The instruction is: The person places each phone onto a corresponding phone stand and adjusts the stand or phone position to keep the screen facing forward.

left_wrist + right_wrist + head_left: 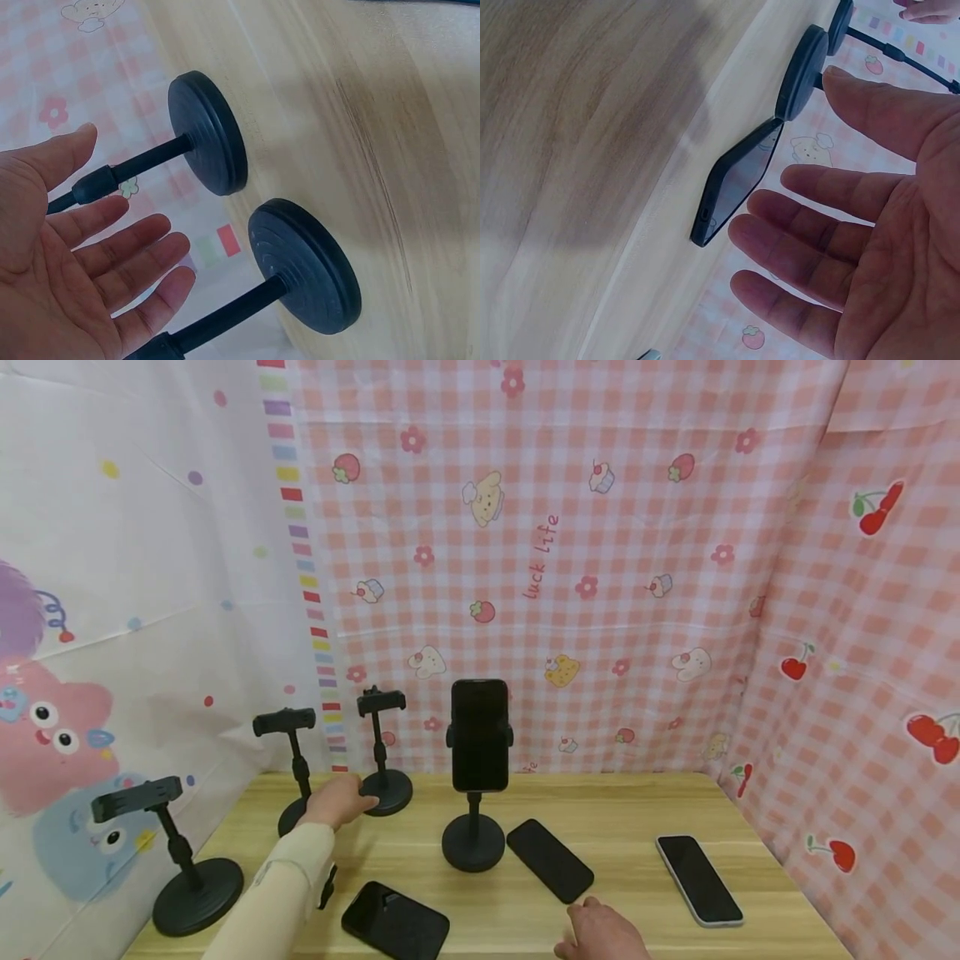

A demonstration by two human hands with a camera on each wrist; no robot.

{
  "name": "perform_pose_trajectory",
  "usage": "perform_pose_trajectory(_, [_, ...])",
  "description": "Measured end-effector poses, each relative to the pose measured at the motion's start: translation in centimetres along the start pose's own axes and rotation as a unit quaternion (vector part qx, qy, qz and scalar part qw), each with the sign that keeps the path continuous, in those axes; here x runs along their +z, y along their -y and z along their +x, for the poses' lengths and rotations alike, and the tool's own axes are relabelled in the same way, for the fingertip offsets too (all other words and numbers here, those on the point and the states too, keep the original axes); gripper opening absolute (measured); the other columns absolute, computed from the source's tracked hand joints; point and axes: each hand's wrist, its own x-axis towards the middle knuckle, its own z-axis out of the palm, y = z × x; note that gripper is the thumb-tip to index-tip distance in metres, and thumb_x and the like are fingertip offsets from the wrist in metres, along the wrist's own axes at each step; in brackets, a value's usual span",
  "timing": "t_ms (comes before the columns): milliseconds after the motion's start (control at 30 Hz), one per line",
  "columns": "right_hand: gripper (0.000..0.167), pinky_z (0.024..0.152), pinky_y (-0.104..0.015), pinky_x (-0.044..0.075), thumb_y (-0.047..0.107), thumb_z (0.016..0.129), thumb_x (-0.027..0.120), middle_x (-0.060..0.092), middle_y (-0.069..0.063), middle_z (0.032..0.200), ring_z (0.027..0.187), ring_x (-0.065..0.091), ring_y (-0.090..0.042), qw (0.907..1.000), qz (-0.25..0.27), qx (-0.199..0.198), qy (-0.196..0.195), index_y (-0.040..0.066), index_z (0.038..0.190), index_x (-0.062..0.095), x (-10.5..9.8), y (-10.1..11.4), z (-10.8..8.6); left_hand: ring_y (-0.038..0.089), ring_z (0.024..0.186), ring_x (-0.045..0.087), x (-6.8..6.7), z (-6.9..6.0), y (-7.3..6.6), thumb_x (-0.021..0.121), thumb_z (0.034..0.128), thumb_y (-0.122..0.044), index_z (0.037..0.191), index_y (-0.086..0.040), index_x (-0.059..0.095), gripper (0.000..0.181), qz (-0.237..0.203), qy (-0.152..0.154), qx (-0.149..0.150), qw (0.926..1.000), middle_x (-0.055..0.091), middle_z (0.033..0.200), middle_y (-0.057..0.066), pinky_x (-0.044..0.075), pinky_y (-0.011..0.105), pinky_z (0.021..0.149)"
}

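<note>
My left hand (337,802) reaches in between two black phone stands, the back one (387,792) and the one to its left (288,817), whose base it partly hides. In the left wrist view the fingers of this hand (90,255) are spread and hold nothing; a stand's stem (154,157) passes behind them. At the front, my right hand (606,933) is just short of a black phone (551,860) lying screen up. The right wrist view has that hand (855,232) with its fingers extended, nothing in them, and the phone (739,184) beyond the fingertips.
A phone (480,735) sits upright in a stand (473,843) at the middle. Another stand (197,897) is at the front left. One more black phone (396,922) lies at the front, and a white-edged phone (699,881) at the right. Patterned cloth (600,568) hangs behind the wooden table (630,810).
</note>
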Motion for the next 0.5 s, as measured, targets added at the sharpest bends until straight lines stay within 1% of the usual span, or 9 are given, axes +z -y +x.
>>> perform_pose_trajectory(100, [0.03,0.074,-0.045,0.05,0.023,0.085,0.079,0.057,-0.011,0.084,0.072,0.054,-0.024,1.0,0.008,0.003,0.004,-0.002,0.095,0.066,0.0,-0.1,0.0,0.035,0.093,0.064,0.0,0.4,-0.1,0.069,0.093,-0.032,0.116,0.007,0.063,0.045,0.0,0.002,0.001,1.0,0.066,0.108,0.021,0.051,0.054,0.08])
perform_pose_trajectory(267, [0.031,0.076,-0.046,0.051,0.023,0.085,0.077,0.058,-0.013,0.085,0.074,0.056,-0.025,0.9998,0.014,0.004,0.012,-0.004,0.097,0.066,0.1,-0.3,-0.1,0.035,0.091,0.064,0.0,1.1,-0.2,0.068,0.0937,-0.032,0.118,0.007,0.062,0.046,-0.008,0.003,0.004,1.0,0.067,0.107,0.021,0.05,0.052,0.08])
perform_pose_trajectory(400, [0.032,0.077,-0.047,0.052,0.023,0.086,0.077,0.059,-0.015,0.086,0.075,0.059,-0.026,0.9998,0.011,-0.005,0.013,-0.005,0.098,0.067,0.2,-0.5,-0.1,0.041,0.101,0.063,-0.2,1.3,-0.4,0.066,0.0953,-0.031,0.125,0.009,0.058,0.051,-0.01,0.004,0.012,0.9999,0.064,0.117,0.026,0.05,0.054,0.085])
perform_pose_trajectory(500, [0.032,0.076,-0.047,0.052,0.023,0.085,0.077,0.059,-0.015,0.086,0.075,0.059,-0.026,0.9998,0.009,-0.011,0.01,-0.005,0.099,0.067,0.3,-0.7,-0.1,0.045,0.111,0.059,-0.5,1.4,-0.5,0.064,0.0963,-0.032,0.131,0.01,0.055,0.055,-0.007,0.005,0.01,0.9999,0.059,0.126,0.029,0.048,0.056,0.09])
